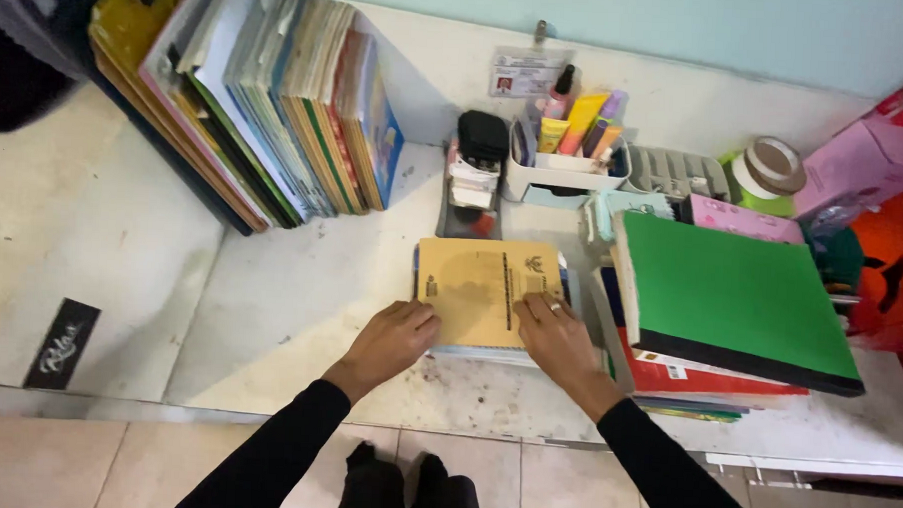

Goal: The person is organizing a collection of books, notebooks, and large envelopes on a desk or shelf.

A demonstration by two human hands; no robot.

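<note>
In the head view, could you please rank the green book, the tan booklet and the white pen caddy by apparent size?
1. green book, largest
2. tan booklet
3. white pen caddy, smallest, though it stands farther from the camera.

A booklet [482, 288] lay on the desk [300, 299], both hands on its near edge. Leaning books [276, 108] stood behind-left. An organizer [565, 168] sat behind it. A book stack [730, 314] lay just right.
</note>
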